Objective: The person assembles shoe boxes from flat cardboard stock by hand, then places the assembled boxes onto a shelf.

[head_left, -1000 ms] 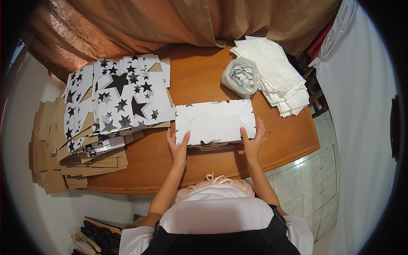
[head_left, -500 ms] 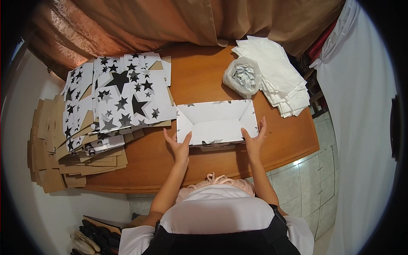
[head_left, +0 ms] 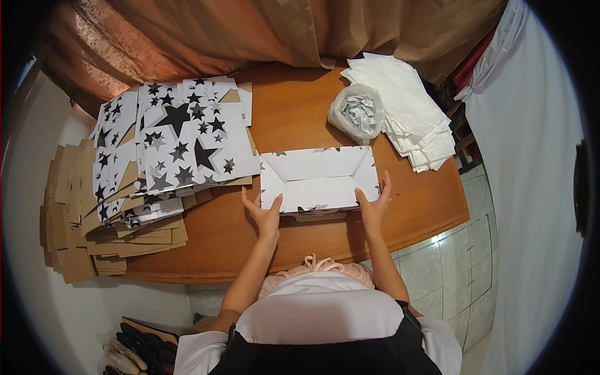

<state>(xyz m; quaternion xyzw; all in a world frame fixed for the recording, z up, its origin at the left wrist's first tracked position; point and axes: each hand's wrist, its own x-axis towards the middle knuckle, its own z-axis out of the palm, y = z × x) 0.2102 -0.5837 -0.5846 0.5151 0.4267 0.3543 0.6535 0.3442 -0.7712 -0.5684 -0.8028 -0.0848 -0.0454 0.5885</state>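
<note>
An open-topped white cardboard box (head_left: 325, 190) with black and grey stars sits on the wooden table in front of me, its white inside showing. My left hand (head_left: 265, 215) grips its near left corner, thumb over the rim and fingers along the outer side. At the near right corner, my right hand (head_left: 373, 205) holds it the same way. Nothing shows inside the box. Just left of it lies a stack of flat star-printed cardboard blanks (head_left: 194, 147).
Brown cardboard pieces (head_left: 72, 206) jut past the table's left edge. Beyond the box stand a clear plastic bag (head_left: 356, 115) of small silvery packets and a pile of white paper sheets (head_left: 406, 106). The wooden table (head_left: 300, 244) ends close to my body. Curtains hang behind it.
Almost nothing differs. Both hands keep their hold on the box, and its near inner wall or base seems to have shifted very slightly.
</note>
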